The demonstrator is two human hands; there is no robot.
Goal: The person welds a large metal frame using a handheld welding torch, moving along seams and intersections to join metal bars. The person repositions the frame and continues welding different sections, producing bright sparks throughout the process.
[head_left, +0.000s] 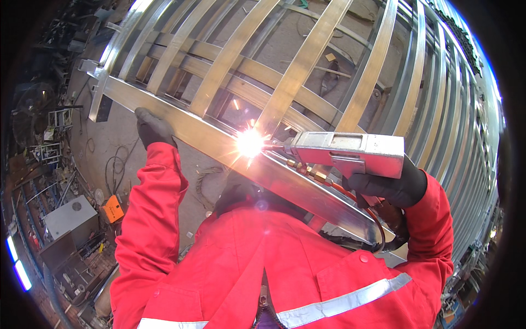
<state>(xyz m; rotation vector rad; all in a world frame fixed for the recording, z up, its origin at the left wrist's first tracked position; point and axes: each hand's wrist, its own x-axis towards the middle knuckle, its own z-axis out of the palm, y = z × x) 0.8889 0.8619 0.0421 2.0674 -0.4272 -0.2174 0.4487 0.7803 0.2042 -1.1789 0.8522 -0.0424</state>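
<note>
My right hand (392, 183), in a black glove, is closed around the grip of a boxy silver welding gun (356, 147). Brass fittings (309, 171) and a reddish hose run along its underside. The gun's nozzle points left at the front rail (200, 134) of a metal frame. A bright flash with sparks (250, 143) burns at the nozzle tip, where a crossbar (301, 63) meets that rail; the glare hides the joint itself. My left hand (154, 129), also black-gloved, grips the near edge of the rail, left of the flash. Its fingertips are partly hidden.
Many parallel metal bars (378, 60) of the frame stretch away to the back and right. On the floor at left are an orange box (113, 209), a grey metal cabinet (71, 220) and a coiled cable (115, 164). Cluttered tools and scrap line the left side.
</note>
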